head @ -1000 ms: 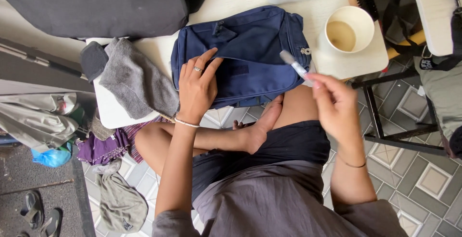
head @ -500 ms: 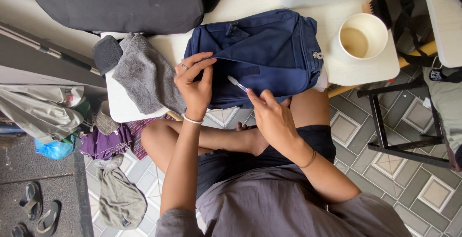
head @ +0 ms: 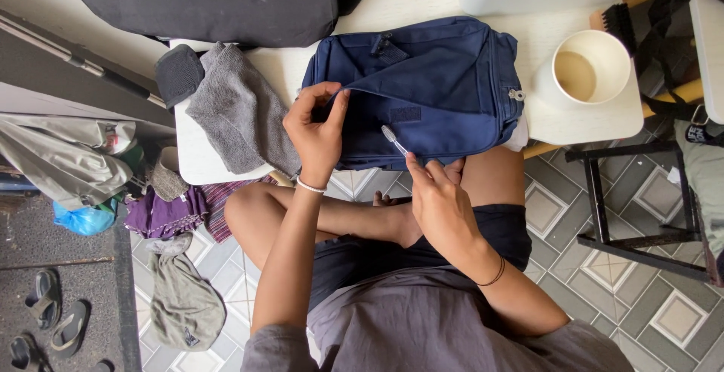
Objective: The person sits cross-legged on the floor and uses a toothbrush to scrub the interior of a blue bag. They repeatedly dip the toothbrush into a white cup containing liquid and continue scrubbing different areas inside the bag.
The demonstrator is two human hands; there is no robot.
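Now the left hand [head: 317, 134] pinches a fold of the one navy bag [head: 445, 78], while the right hand [head: 441, 202] clamps one small brush [head: 394, 139] near one cup [head: 590, 70].

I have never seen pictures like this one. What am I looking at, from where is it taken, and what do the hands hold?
There is no machine. A camera on the person's head looks down at their own lap and hands. The left hand pinches a flap of the navy blue bag, which lies on a white table. The right hand holds a small toothbrush with its head against the bag. Beside the bag lie a grey towel and a white cup of brownish liquid.
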